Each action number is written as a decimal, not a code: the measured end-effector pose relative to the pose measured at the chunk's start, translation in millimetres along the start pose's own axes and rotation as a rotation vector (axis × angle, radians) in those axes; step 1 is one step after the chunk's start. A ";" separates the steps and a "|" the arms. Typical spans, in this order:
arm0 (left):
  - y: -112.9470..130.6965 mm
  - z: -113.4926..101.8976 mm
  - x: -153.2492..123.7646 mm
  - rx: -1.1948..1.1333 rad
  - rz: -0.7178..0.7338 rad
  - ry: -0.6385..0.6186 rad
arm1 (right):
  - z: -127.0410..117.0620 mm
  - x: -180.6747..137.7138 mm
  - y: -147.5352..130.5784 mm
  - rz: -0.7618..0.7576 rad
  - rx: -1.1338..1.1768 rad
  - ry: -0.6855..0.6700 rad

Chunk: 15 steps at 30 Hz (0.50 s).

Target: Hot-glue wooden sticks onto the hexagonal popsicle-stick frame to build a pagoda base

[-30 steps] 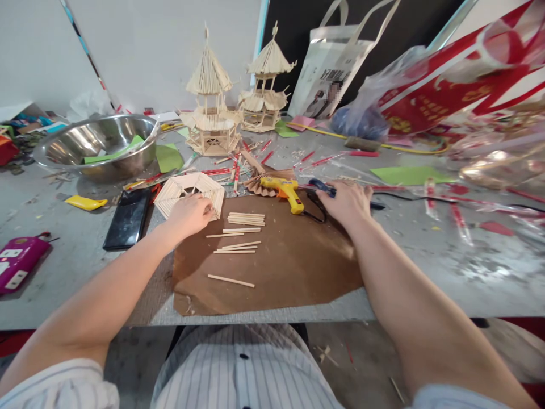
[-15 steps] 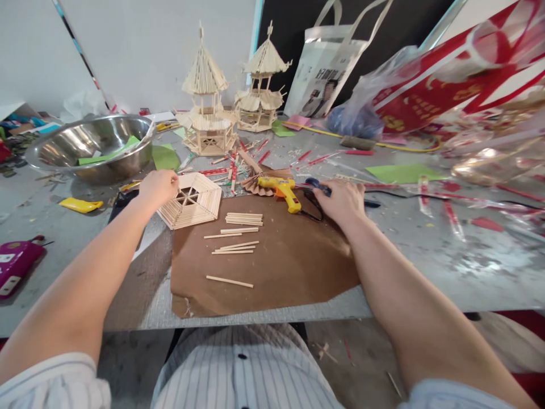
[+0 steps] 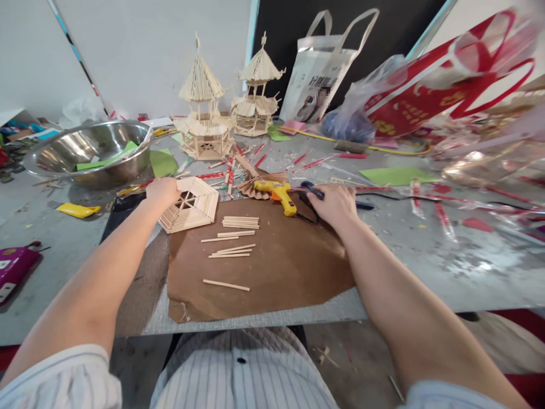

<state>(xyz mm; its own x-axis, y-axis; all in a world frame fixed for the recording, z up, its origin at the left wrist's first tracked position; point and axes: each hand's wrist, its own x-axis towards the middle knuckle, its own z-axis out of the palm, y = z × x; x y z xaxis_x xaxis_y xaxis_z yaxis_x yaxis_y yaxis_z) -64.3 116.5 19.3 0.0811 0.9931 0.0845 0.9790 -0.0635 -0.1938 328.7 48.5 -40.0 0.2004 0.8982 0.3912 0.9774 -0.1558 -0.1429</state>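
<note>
A person's left hand [image 3: 162, 190] closes its fingers on the left corner of a hexagonal stick panel [image 3: 193, 205], which sits at the far-left edge of a brown paper sheet [image 3: 281, 267] on the cluttered tabletop [image 3: 426, 250]. The right hand [image 3: 336, 205] lies palm-down just beside a yellow glue gun [image 3: 277, 193]. Its fingers cover dark-handled scissors [image 3: 313, 189], and whether they grip them cannot be told.

White shirt [image 3: 221, 380], thin dark vertical stripes; short sleeves [image 3: 63, 380]; small dark button [image 3: 241, 360] at front; forearms bare.
</note>
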 end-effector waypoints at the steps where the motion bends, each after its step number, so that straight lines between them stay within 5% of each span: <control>1: 0.2 -0.3 1.7 0.000 -0.009 -0.015 | 0.1 0.1 0.2 -0.001 0.001 0.004; 15: 15.8 -10.7 13.8 -0.016 -0.026 -0.041 | 3.8 0.1 2.9 0.000 -0.004 -0.004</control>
<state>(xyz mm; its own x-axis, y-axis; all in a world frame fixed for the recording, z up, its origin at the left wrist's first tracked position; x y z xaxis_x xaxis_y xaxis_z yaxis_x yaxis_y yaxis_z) -45.7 128.2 27.8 0.0484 0.9976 0.0491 0.9836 -0.0391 -0.1760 331.4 49.7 -43.9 0.1997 0.8999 0.3877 0.9778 -0.1571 -0.1389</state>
